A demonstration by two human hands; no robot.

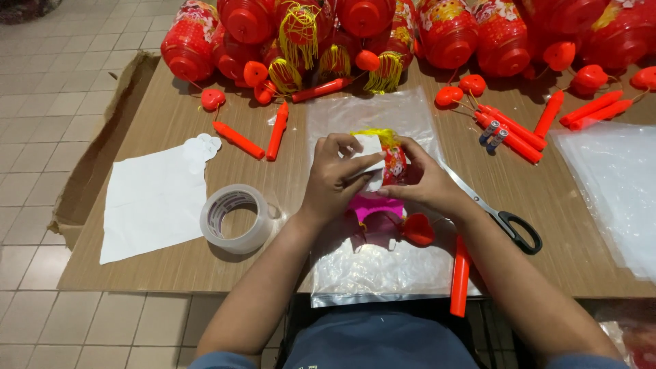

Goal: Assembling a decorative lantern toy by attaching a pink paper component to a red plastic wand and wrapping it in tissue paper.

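Observation:
My left hand (336, 179) and my right hand (425, 183) both grip a folded red paper lantern (394, 164) with yellow tassel threads at its top. The left fingers press a small white paper piece (370, 147) onto it. Below the hands hang a pink part (374, 205) and a red heart-shaped pendant (418, 229). All this is held over a clear plastic bag (383, 266) lying on the brown table (171, 266).
A tape roll (236, 219) and a white sheet (154, 201) lie to the left. Black-handled scissors (509, 224) lie right of my hand. Orange sticks (460, 277), two small batteries (493, 135) and a row of red lanterns (447, 31) fill the far side.

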